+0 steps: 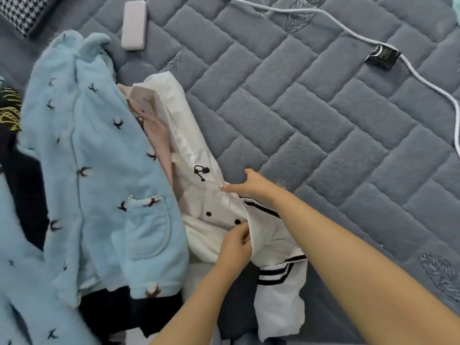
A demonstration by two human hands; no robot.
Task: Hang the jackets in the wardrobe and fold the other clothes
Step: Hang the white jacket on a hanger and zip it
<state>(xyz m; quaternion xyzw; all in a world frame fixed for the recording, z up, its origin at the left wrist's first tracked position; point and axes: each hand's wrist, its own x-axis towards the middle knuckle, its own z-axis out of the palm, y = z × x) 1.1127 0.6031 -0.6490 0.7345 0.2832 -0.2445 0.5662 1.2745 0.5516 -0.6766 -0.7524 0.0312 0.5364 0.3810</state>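
While lying crumpled on the grey quilted bed (323, 125), white jacket (211, 215) pinched near its black snaps by left hand (236, 247), fingers curled onto the fabric. Right hand (251, 188) pressing the jacket's fold, fingers straight and together. Just beside, blue fleece top (99, 170); farther off, phone (134, 24) and white cable (348, 33).
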